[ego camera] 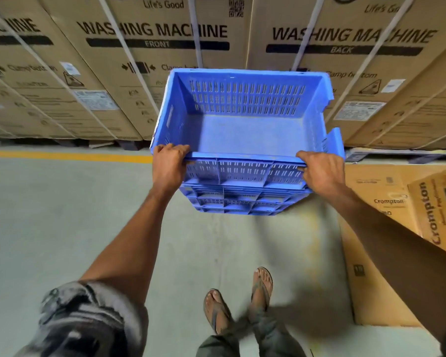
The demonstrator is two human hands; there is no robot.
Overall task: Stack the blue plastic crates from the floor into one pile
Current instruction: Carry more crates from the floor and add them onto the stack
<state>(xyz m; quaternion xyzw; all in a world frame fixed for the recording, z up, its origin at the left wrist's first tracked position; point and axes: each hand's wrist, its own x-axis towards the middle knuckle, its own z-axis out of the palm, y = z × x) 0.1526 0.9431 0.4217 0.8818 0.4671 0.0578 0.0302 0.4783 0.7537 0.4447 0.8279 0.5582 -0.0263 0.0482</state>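
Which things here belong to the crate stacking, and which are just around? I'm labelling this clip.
Job:
top blue crate
crates beneath it
left hand
right hand

Just around:
washing machine cartons
Crompton boxes
yellow floor line

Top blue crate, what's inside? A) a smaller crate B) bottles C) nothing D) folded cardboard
C: the top blue crate shows a bare floor; the left hand and right hand grip its near rim, with more crates stacked beneath.
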